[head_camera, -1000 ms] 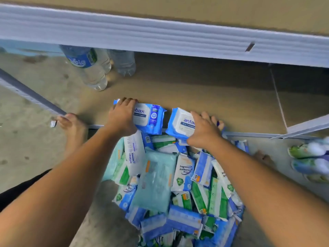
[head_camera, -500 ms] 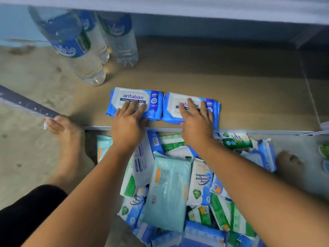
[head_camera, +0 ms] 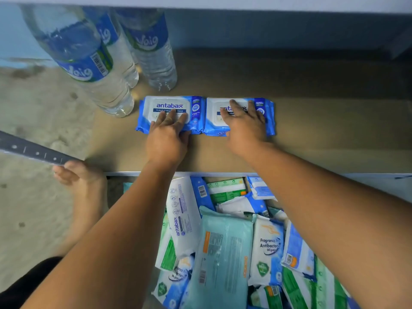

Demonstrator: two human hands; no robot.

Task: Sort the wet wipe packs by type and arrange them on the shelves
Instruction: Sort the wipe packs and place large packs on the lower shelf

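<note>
Pressing down with straight, spread fingers, a person's left hand [head_camera: 167, 139] rests on one blue Antabax pack [head_camera: 169, 105] and the right hand [head_camera: 244, 126] on a second Antabax pack [head_camera: 267, 117]; neither hand grips anything. The two packs lie side by side, edges touching, on the brown shelf board [head_camera: 323, 139], near three water bottles [head_camera: 93, 63]. Below the shelf edge sits a heap of mixed wipe packs [head_camera: 225, 253]; whether anything contains it cannot be told. The right hand hides part of its pack's label.
</note>
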